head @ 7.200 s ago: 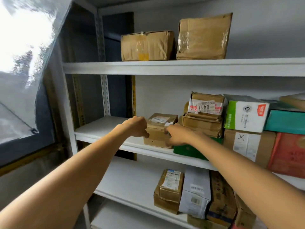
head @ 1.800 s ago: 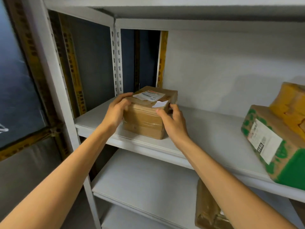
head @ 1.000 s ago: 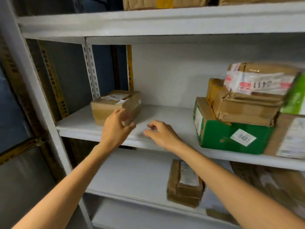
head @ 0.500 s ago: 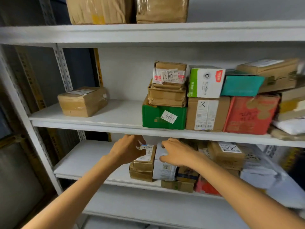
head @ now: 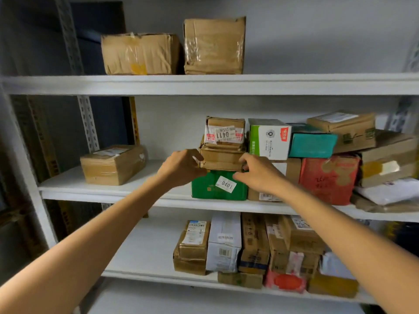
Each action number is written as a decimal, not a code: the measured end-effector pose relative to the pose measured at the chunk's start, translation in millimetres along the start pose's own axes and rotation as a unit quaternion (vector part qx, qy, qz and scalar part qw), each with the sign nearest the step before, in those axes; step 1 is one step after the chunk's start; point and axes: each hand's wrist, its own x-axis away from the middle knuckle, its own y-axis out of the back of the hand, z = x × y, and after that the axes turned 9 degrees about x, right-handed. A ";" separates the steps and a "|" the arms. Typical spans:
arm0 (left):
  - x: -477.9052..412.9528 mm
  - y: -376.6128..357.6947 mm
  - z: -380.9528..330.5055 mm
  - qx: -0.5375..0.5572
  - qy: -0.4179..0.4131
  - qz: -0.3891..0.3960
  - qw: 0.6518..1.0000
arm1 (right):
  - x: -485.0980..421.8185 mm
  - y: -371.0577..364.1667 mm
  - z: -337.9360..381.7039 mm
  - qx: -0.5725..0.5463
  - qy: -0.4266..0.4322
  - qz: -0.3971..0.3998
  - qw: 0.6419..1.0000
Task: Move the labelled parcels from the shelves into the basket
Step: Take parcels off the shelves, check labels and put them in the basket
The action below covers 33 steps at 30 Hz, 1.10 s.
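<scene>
On the middle shelf (head: 113, 193) a stack stands: a green box (head: 210, 189) tagged 0401 at the bottom, a flat brown parcel (head: 221, 158) on it, and the parcel labelled 0411 (head: 224, 133) on top. The left hand (head: 181, 167) pinches the flat brown parcel's left end, thumb above and fingers curled beneath, while the right hand (head: 256, 171) has its curled fingers closed on the right end. Another taped parcel (head: 113, 164) sits well apart to the left on the same shelf, its label facing up
</scene>
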 end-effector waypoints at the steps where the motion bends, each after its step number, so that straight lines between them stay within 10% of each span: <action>1: -8.5 5.9 -4.5 0.006 0.001 -0.018 1.000 | -5.5 9.0 2.4 -0.010 -0.001 -0.024 1.000; 12: -78.0 4.5 -9.0 -0.094 -0.073 -0.016 0.993 | -64.2 19.3 8.6 0.025 -0.038 -0.065 0.997; 22: -72.9 -8.7 -15.5 0.300 -0.020 -0.104 0.948 | -65.3 15.9 6.4 -0.205 -0.109 -0.148 0.961; 27: -56.7 -18.7 -30.0 0.311 0.045 -0.268 0.911 | -45.8 12.5 6.1 -0.329 -0.117 -0.181 0.920; 33: -44.1 -26.4 -20.4 0.396 0.052 -0.196 0.896 | -29.8 -0.8 6.2 -0.372 -0.124 -0.125 0.912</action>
